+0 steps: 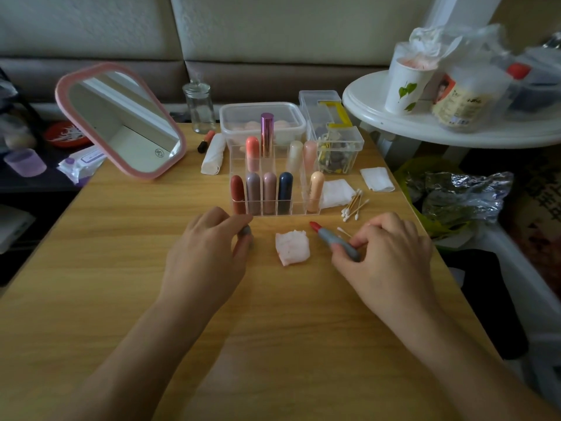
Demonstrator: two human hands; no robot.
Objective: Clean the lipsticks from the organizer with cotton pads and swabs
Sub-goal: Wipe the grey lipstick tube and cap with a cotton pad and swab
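Right hand (391, 253) grips the uncapped lipstick (337, 240), left hand (206, 247) pinches its cap (245, 231); that bare red tip could smear the table (121, 268)

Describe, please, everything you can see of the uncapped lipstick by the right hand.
The lipstick has a grey, plastic-looking tube with a red stick twisted out and no cap on. It is slanted, with its red tip pointing toward the organizer. The right hand grips its lower end, and a cotton swab shows beside it.
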